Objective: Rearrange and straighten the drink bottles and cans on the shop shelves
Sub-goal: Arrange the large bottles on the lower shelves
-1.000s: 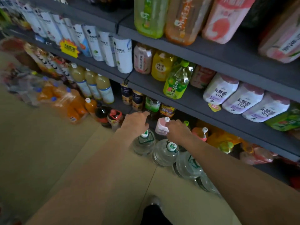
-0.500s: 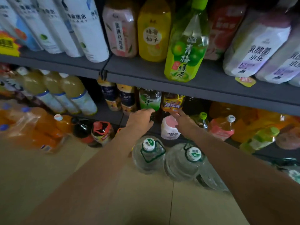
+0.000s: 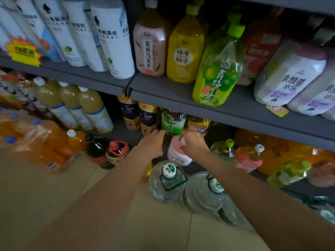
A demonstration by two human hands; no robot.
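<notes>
Now, step: straightening pink bottle, low shelf front.
Right hand: gripping its cap end.
Left hand: fingers relaxed, holding nothing, beside bottle.
Advice: steady base, turn label outward.

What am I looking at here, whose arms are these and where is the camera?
No machine here: a person wears a camera on the head, looking down at their own arms. They crouch before shop shelves of drink bottles. The right hand grips the top of a pink and white bottle on the lowest level. The left hand reaches toward a green-labelled bottle, fingers relaxed, holding nothing. Big clear water jugs stand on the floor in front.
</notes>
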